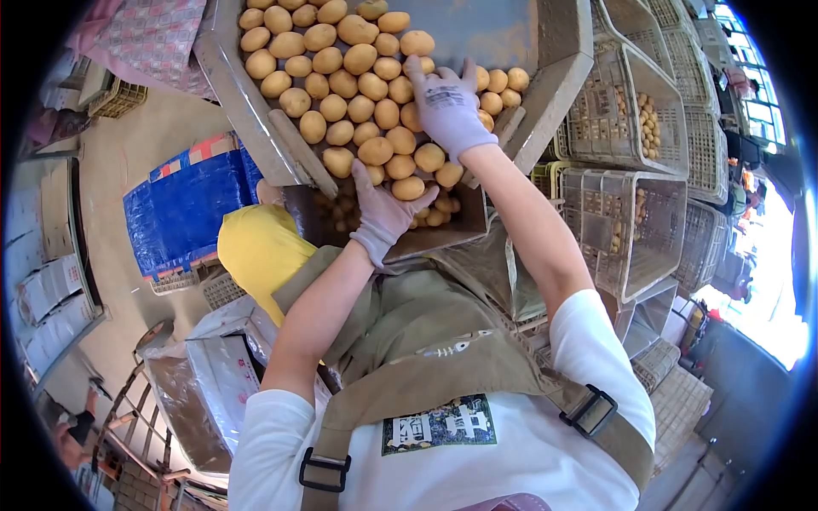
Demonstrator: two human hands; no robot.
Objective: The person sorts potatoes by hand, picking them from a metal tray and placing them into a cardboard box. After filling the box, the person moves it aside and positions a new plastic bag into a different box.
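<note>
Many potatoes [360, 59] lie on a metal sorting tray [490, 34] with raised sides. My right hand [450, 104], in a pale glove with dark print, lies over the potatoes with its fingers spread, pointing away from me. At the tray's near opening is my gloved left hand [388, 213], its thumb and fingers apart around the near side of a potato [407, 188]. Below the opening sits a box [443, 241] with more potatoes in it, partly hidden by my left hand and the tray.
Plastic crates [626, 213], some holding potatoes, are stacked on the right. To the left are a blue-wrapped bundle [192, 204], a yellow cloth-like thing [260, 251] beside my apron, and a plastic-covered carton [217, 375]. A patterned pink cloth [141, 38] hangs near the tray's far left.
</note>
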